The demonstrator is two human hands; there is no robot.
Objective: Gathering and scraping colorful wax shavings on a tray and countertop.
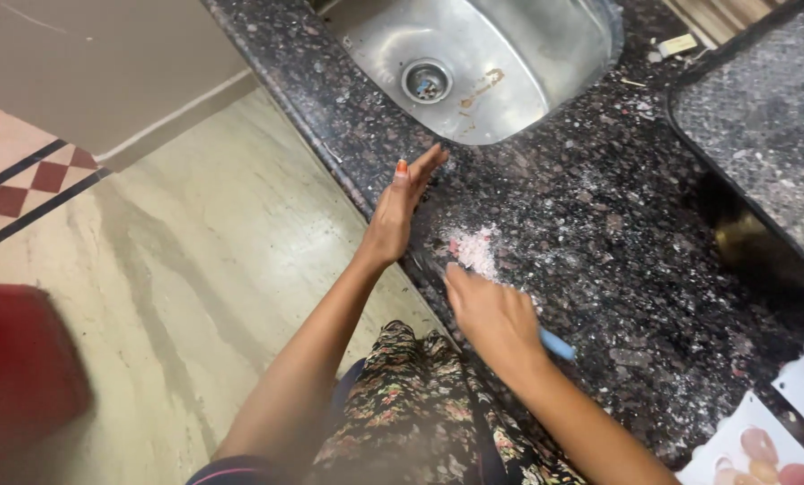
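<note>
Right between the two hands lies a small heap of pale pink and white crumbs (pixel 476 249), loose and powdery, with finer specks scattered outward over the dark speckled granite tabletop (pixel 617 233). The heap sits close to the tabletop's front edge, just ahead of the right hand and beside the left.

The left hand (pixel 400 211) stands on edge at the rim of the tabletop, fingers straight and together, palm turned toward the crumbs, holding nothing; an orange-painted nail shows on the thumb. The right hand (pixel 492 314) is closed around a tool with a light blue handle (pixel 556 345), which sticks out behind the hand toward the wrist. Its working end is hidden under the fingers and blurred, so what kind of tool it is cannot be told. The fingertips of this hand reach the near side of the crumb heap.

Beyond the left hand, further along the tabletop, a stainless steel sink (pixel 500 54) is set in, with a round drain and some brownish smears on its floor. Off to the right of the right hand, at the picture's corner, lies a white tray with round hollows (pixel 761 449) holding pinkish pieces. Below the left arm is a cream marble floor (pixel 186 269).
</note>
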